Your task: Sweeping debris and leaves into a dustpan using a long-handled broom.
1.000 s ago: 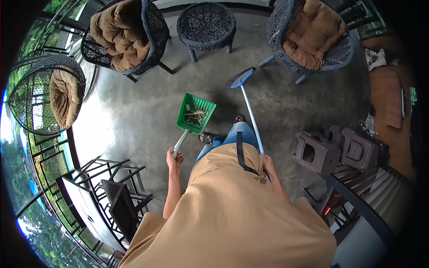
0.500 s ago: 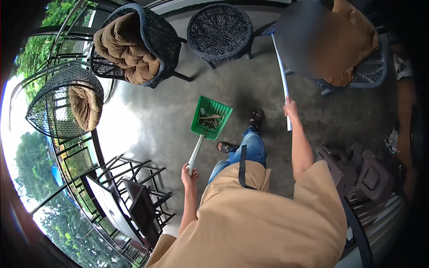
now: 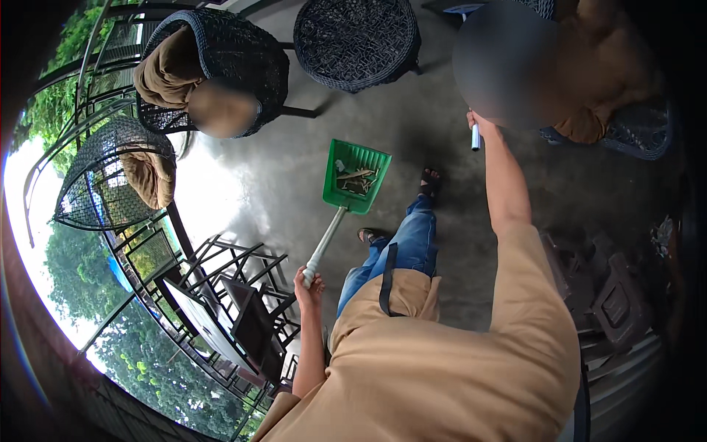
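Note:
My left hand (image 3: 309, 290) is closed around the end of a dustpan's long pale handle. The green dustpan (image 3: 333, 171) is held out ahead of my feet, with dry leaves, twigs and a pale scrap (image 3: 356, 179) lying in it. Farther out on the right, my arm is stretched and my right hand (image 3: 486, 127) is closed on the pale pole of a broom (image 3: 476, 140). Only the pole's end shows below the hand; a blurred patch hides most of the rest. A bit of the blue head (image 3: 464, 9) shows near the top edge.
A round dark woven stool (image 3: 357, 44) stands ahead, between a cushioned wicker chair (image 3: 247, 55) on the left and another wicker chair (image 3: 641, 136) on the right. A hanging wicker seat (image 3: 103, 184) and black-framed furniture (image 3: 254, 324) line the left. Brown plastic stools (image 3: 618, 295) sit at right.
My right hand has moved farther forward with the broom, its arm straightening. My left hand and the dustpan have shifted only slightly. The view has moved a little forward.

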